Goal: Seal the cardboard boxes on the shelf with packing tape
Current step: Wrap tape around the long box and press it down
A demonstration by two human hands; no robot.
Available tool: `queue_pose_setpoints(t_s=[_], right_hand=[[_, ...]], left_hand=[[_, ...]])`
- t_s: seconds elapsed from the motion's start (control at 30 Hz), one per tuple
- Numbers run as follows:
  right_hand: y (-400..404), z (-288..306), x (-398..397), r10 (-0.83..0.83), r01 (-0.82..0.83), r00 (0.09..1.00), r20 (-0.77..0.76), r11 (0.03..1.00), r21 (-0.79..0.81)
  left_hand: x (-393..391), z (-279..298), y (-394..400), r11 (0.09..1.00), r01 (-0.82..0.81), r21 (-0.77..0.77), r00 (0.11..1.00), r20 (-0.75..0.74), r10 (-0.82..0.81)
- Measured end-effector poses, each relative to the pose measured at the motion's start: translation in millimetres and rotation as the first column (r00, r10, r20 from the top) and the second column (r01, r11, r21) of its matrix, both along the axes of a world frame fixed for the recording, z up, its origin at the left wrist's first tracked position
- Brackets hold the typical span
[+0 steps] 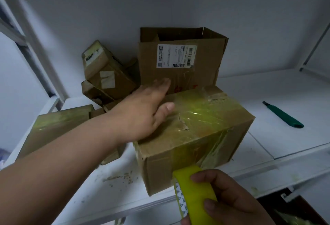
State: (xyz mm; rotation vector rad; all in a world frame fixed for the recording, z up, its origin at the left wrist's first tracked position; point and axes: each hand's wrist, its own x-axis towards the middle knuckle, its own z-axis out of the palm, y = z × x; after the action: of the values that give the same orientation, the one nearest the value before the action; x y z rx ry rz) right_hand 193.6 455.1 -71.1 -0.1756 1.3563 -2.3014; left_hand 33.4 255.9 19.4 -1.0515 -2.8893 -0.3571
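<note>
A closed cardboard box point(210, 128) lies on the white shelf point(285, 110), with yellowish clear tape across its top and down its front face. My left hand point(141, 112) rests flat on the box's top left edge, fingers straight. At the bottom my right hand point(230, 199) grips a yellow roll of packing tape point(192, 190) just below the box's front face. The tape strip runs from the roll up onto the box.
Behind stands an open box point(178, 58) with a white shipping label. Two small taped boxes point(105, 74) lean at the back left, and a flat taped box point(59, 128) lies at the left. A green utility knife point(284, 115) lies on the shelf to the right.
</note>
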Motion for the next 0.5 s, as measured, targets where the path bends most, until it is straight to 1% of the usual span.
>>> queue_pose_setpoints(t_s=[0.03, 0.1, 0.13, 0.2, 0.3, 0.43, 0.5], right_hand=[[0.0, 0.9, -0.1, -0.004, 0.004, 1.0, 0.002, 1.0, -0.001], [0.1, -0.3, -0.2, -0.045, 0.044, 0.999, 0.026, 0.999, 0.015], [-0.8, -0.2, -0.6, -0.06, 0.059, 0.998, 0.027, 0.998, 0.023], [-3.2, 1.2, -1.6, -0.058, 0.058, 0.998, -0.004, 0.998, 0.038], [-3.9, 2.1, -3.3, -0.049, 0.051, 0.998, -0.024, 0.997, 0.055], [-1.1, -0.9, -3.9, -0.038, 0.039, 0.999, -0.029, 0.999, 0.031], [0.8, -2.8, -4.1, -0.048, 0.049, 0.998, -0.03, 0.998, 0.03]], left_hand=[[11.5, -1.1, -2.3, 0.997, 0.065, -0.048, 0.997, 0.042, -0.063], [26.5, -6.4, -4.1, 0.95, 0.166, -0.264, 0.983, 0.118, -0.139], [28.5, -7.6, -4.0, 0.916, 0.188, -0.355, 0.979, 0.139, -0.147], [25.7, -6.3, -0.9, 0.868, 0.195, -0.457, 0.978, 0.158, -0.137], [26.7, -2.9, 3.7, 0.86, 0.189, -0.474, 0.978, 0.17, -0.121], [36.9, -16.1, 2.8, 0.892, 0.228, -0.392, 0.974, 0.086, -0.211], [36.8, -16.9, 4.5, 0.9, 0.222, -0.375, 0.975, 0.083, -0.206]])
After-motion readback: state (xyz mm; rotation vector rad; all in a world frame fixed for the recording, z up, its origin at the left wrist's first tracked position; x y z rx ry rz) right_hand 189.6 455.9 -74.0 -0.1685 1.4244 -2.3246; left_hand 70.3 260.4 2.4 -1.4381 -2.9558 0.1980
